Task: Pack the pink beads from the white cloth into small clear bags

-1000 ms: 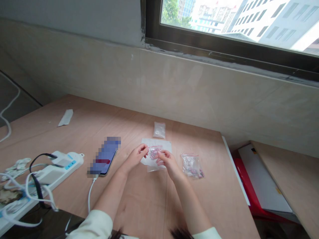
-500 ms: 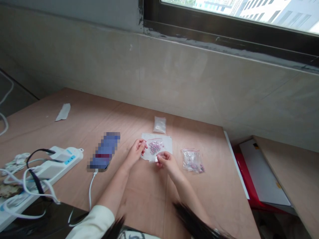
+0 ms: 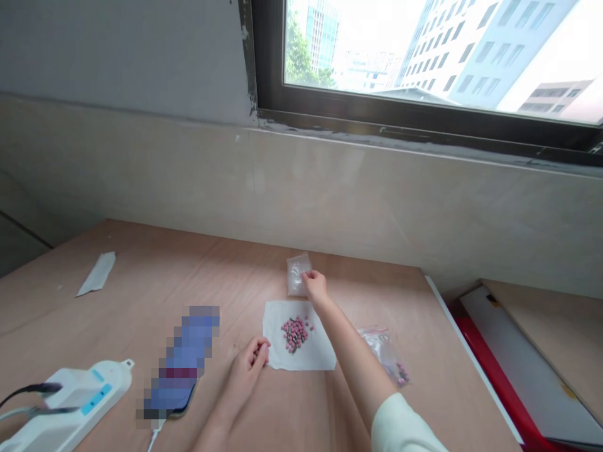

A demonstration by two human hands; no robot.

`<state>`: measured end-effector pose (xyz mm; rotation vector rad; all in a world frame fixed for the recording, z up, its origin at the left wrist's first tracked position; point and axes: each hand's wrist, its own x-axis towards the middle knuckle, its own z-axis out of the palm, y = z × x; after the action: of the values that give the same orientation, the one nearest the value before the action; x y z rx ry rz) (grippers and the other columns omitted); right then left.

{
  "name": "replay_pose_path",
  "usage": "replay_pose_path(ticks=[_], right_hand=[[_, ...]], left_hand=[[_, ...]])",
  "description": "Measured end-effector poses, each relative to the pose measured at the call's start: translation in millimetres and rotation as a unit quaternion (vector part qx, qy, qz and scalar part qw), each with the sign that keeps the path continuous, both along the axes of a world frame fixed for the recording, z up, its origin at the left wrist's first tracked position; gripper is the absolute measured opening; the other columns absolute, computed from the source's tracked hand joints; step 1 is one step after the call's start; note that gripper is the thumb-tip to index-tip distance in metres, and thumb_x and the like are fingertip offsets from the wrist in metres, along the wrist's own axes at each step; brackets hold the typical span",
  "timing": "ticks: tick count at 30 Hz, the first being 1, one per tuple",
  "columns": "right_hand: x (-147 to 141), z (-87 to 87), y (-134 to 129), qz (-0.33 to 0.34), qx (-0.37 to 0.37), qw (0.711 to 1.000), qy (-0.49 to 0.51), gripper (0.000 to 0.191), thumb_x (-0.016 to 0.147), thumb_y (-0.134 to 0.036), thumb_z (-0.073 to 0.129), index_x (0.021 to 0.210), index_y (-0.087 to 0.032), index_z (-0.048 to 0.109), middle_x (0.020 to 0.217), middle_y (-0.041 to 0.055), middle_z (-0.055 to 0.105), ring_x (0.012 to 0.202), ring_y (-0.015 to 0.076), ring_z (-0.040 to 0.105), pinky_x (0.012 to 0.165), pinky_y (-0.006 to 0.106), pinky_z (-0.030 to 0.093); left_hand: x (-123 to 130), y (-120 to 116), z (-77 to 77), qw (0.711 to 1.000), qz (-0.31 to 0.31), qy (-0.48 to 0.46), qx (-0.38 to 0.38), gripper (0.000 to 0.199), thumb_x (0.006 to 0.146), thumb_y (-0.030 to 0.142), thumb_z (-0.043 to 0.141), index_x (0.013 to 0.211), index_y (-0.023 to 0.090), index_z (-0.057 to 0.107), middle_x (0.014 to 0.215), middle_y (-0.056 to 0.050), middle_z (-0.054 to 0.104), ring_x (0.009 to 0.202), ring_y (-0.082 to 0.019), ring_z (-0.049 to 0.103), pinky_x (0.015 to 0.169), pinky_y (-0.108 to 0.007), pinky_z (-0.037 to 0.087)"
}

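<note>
My right hand (image 3: 315, 286) reaches to the back of the table, its fingers pinched on the edge of a clear plastic bag (image 3: 296, 275). Nearer to me lies a white paper sheet (image 3: 276, 320) bearing a pile of pink and dark beads (image 3: 295, 334). My left hand (image 3: 255, 355) rests at the sheet's lower left corner with its fingers curled; what they hold, if anything, is hidden. Partly behind my right forearm, another clear bag (image 3: 382, 345) with some pink and dark beads lies on the right.
A phone (image 3: 181, 364) with a cable lies on the wooden table (image 3: 155, 270), left of my hands. At the lower left is a power strip (image 3: 101, 389) with plugs. A paper scrap (image 3: 98, 274) lies far left. Red and white items stand beyond the right edge.
My right hand has moved from the sheet to the bag at the back. My left hand has drawn to the sheet's lower left corner. The small bag over the beads no longer shows. The view has tilted up.
</note>
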<state>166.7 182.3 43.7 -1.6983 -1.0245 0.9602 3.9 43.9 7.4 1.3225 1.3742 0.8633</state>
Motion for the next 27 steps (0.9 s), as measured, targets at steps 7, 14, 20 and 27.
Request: replay_pose_path(ticks=[7,14,20,27], right_hand=[[3,-15.5,-9,-0.041,-0.002,0.995,-0.094,0.009,0.062,-0.020,0.049,0.070,-0.018,0.052,0.076,0.0089,0.059,0.076,0.0212,0.051,0.068,0.030,0.035],[5,-14.7,-18,-0.035,0.013,0.972,-0.231,0.009,0.068,-0.021,0.043,0.069,-0.017,0.051,0.076,0.0155,0.057,0.079,0.0281,0.049,0.066,0.035,0.033],[15,-1.1,-36,-0.071,0.029,0.950,-0.303,0.015,0.069,-0.024,0.044,0.076,-0.013,0.051,0.083,0.0176,0.053,0.081,0.0282,0.046,0.070,0.037,0.031],[75,6.1,-140,-0.129,-0.004,0.879,-0.459,0.024,0.067,-0.026,0.046,0.087,-0.013,0.051,0.087,0.0152,0.050,0.085,0.0292,0.043,0.070,0.038,0.028]], left_hand=[[-2,0,0.0,1.000,-0.008,0.012,-0.011,0.028,0.077,0.043,0.037,0.080,0.019,0.050,0.058,0.004,0.044,0.048,-0.009,0.039,0.045,-0.019,0.028],[0,1,1.0,1.000,-0.005,0.007,-0.001,0.031,0.076,0.047,0.038,0.077,0.018,0.051,0.055,0.005,0.042,0.046,-0.009,0.038,0.044,-0.019,0.028],[-1,0,4.3,1.000,-0.013,0.022,0.003,0.029,0.076,0.045,0.038,0.077,0.019,0.051,0.057,0.004,0.044,0.048,-0.009,0.040,0.044,-0.019,0.029],[0,-3,4.8,1.000,0.001,0.022,0.016,0.028,0.074,0.043,0.041,0.078,0.018,0.052,0.056,0.004,0.046,0.048,-0.009,0.042,0.043,-0.018,0.031]])
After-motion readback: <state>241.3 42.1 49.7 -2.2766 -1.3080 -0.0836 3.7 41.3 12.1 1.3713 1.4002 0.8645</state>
